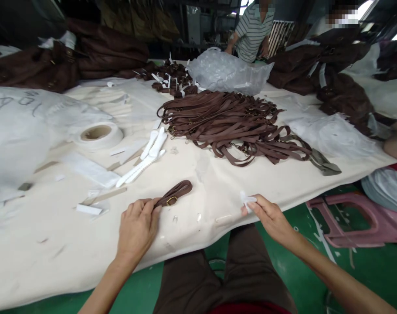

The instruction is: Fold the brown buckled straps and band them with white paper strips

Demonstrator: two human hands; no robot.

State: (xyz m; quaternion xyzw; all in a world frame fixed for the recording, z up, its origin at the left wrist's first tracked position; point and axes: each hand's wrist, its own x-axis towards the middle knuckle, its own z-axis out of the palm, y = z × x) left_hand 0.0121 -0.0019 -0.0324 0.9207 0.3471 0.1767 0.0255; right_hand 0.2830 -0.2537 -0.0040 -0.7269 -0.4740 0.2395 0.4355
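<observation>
My left hand (137,226) is closed around one end of a folded brown strap (181,188) at the table's front. The strap's looped end and a brass-coloured buckle stick out past my fingers. Over the table's front edge, my right hand (266,213) pinches a small white strip (249,199), blurred at its tip. Beyond both hands lies a big heap of brown straps (218,117) with small metal clasps. Several white toothed strips (142,163) lie in a bundle to the left of the heap.
A roll of white tape (100,136) rests at left beside a large white plastic bag (18,131). Clear plastic bags (227,69) and brown bags (113,54) sit farther back. Across the table stands a person in a striped shirt (253,30). A pink stool (358,218) is at right.
</observation>
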